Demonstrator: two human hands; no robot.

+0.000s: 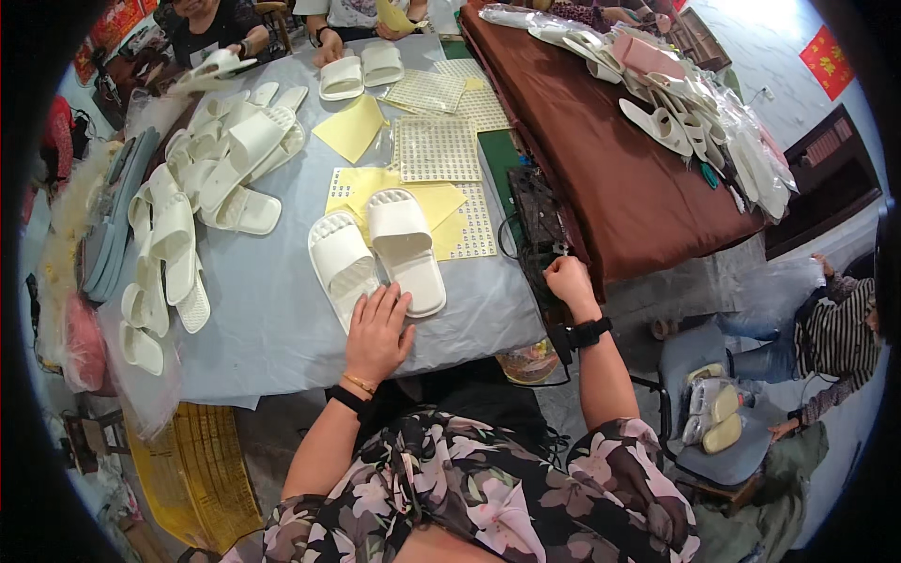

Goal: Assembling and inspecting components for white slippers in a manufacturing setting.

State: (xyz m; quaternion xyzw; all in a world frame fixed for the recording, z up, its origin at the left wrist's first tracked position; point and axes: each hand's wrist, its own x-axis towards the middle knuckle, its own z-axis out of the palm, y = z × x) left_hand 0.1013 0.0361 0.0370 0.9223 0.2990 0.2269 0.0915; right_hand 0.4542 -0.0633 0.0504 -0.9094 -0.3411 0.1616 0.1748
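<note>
A pair of white slide slippers lies in front of me on the grey-covered table, the left slipper [345, 258] slightly tilted beside the right slipper [405, 246]. My left hand [377, 327] rests with outstretched fingers over their heel ends, fingertips touching them. Off the table's right edge, my right hand [570, 281] is closed beside a dark boxy thing with cables [544, 218]. What its curled fingers hold, if anything, is hidden. Just beyond the slippers lie a yellow paper [441, 204] and a sheet of small labels [437, 150].
White slippers are heaped [246, 155] on the table's left side. To the right, a brown-covered table [601, 150] carries more slippers and plastic bags. Co-workers sit across the table; another person [835, 328] is at far right by a chair. A yellow crate [192, 469] stands lower left.
</note>
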